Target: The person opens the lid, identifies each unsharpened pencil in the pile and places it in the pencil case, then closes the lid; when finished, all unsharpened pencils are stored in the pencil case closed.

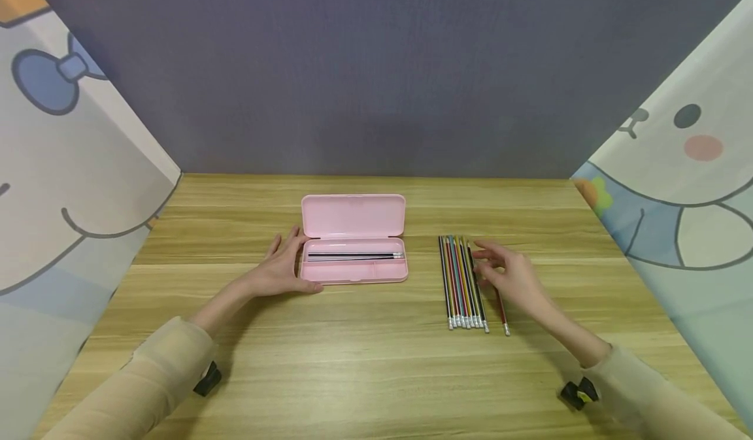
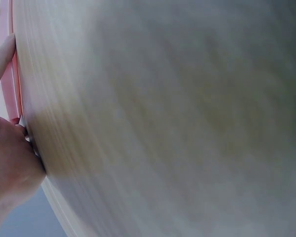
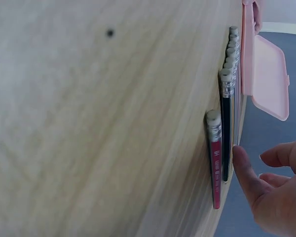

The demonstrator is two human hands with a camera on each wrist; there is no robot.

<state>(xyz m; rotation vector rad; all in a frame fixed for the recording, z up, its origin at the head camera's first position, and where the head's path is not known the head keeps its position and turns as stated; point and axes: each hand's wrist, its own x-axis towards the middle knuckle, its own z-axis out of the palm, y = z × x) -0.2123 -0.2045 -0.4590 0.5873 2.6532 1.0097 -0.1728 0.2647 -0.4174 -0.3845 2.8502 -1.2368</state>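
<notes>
While my left hand (image 1: 281, 272) spreads wide against the left end of the pink pencil case (image 1: 338, 272), thumb along its front edge and fingers near the rear corner, my right hand (image 1: 513, 280) hovers by the row of pencils (image 1: 458, 283), its fingers loosely bent, thumb and forefinger parted, grasping nothing. I cannot tell whether a fingertip touches the nearest black pencil (image 1: 479, 296). The case sits on the wooden table (image 1: 353, 361), left of the row, its lid (image 1: 353, 216) folded back; dark pencils (image 1: 353, 255) lie lengthwise in its long rear compartment, erasers to the right. The row's white erasers point toward me. One red pencil (image 1: 502, 312) rests just right of the row, its far part hidden by my right hand. Beyond the table stands a grey wall (image 1: 376, 87).
</notes>
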